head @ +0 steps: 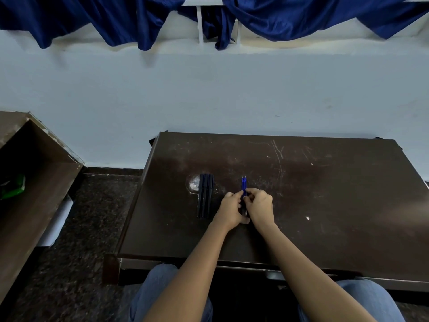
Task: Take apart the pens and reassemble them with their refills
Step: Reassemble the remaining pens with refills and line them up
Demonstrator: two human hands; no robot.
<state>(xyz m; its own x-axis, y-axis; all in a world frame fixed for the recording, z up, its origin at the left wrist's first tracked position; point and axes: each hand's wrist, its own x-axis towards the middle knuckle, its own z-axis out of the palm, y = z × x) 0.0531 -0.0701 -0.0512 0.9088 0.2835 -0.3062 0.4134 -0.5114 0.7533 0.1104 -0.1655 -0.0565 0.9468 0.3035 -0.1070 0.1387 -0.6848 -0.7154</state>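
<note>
Several dark pens (205, 195) lie side by side on the dark brown table (325, 194), left of my hands. Blue refills (244, 185) stick out away from me on the table between my hands. My left hand (228, 211) and my right hand (258, 206) are close together, fingers curled around the near part of the refills and a dark pen piece (245, 212) that is mostly hidden between them. I cannot tell exactly which hand holds which piece.
A brown cabinet (34, 182) with a green object (12, 187) stands at the left. A pale wall and blue curtains (139, 19) are behind the table. My jeans-clad knees (162, 293) are under the table's near edge.
</note>
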